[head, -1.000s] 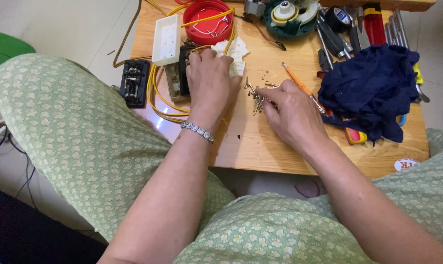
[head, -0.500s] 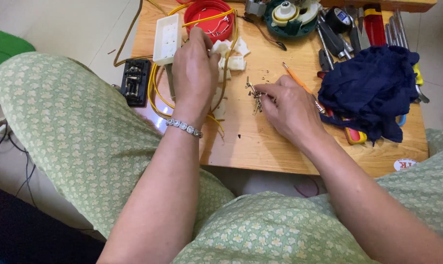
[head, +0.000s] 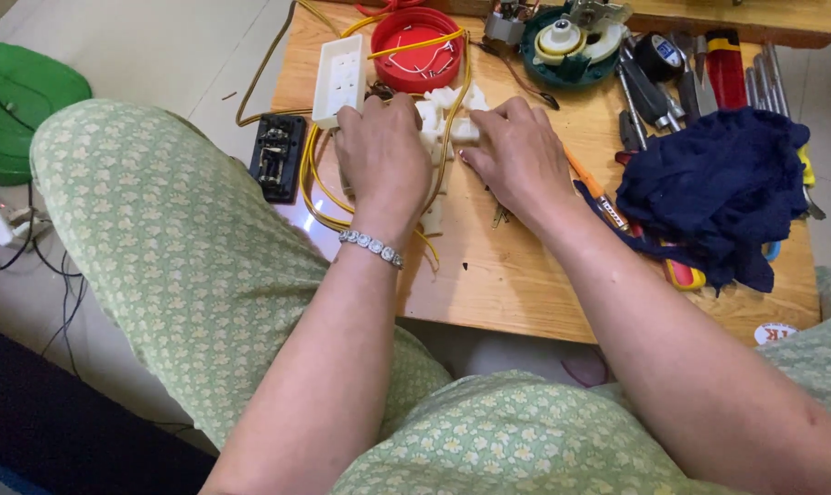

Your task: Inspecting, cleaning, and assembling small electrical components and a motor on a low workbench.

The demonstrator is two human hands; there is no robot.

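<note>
Two hands on white plastic pieces point(head: 438, 115), left hand point(head: 383, 151) grip unclear, right hand point(head: 518, 156) pinching one, red lid point(head: 415, 37) holding wires.

Your low table point(head: 525, 284) is light wood, matt with visible grain. The small white blocks point(head: 443, 115) under your fingers look like smooth plastic, faintly glossy. At 12 o'clock, the round red lid point(head: 415, 37) is glossy plastic. At 3 o'clock, the dark blue rag point(head: 718, 192) is soft, crumpled cloth. The beaded wrist bracelet point(head: 371, 247) glints like metal.
</note>
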